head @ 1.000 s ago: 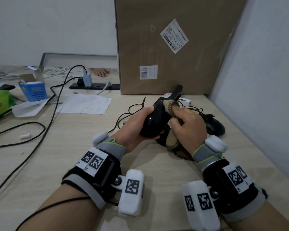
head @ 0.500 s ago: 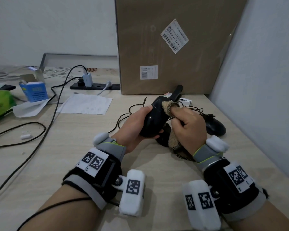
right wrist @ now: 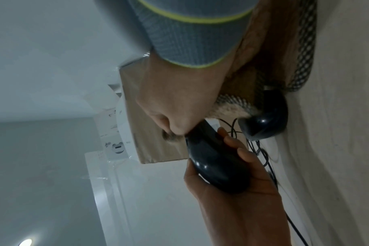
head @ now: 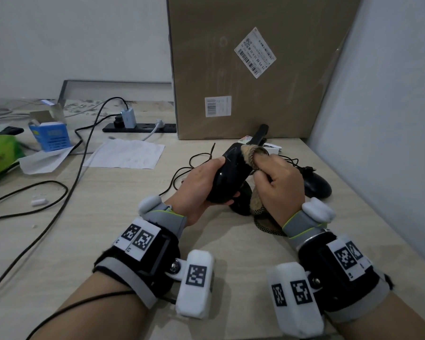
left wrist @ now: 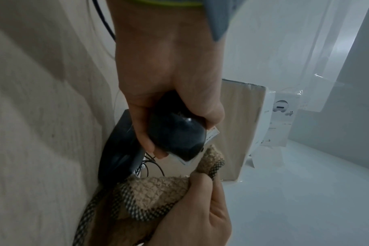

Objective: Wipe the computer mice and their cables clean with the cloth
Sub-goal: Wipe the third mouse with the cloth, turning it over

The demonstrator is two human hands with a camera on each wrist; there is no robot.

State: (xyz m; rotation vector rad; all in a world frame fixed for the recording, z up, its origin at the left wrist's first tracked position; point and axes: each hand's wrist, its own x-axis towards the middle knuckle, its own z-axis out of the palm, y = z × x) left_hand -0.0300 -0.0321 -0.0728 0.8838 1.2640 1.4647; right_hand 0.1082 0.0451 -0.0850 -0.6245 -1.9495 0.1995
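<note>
Your left hand (head: 201,185) is gripping a black mouse (head: 228,177) by its sides, lifted above the desk (head: 108,241) near its far right corner. Your right hand (head: 280,190) is clutching the fuzzy cloth (head: 249,153), pressing it against the mouse's front. The glossy shell probably handles light, hard and slippery, so keep hold of the sides.
</note>
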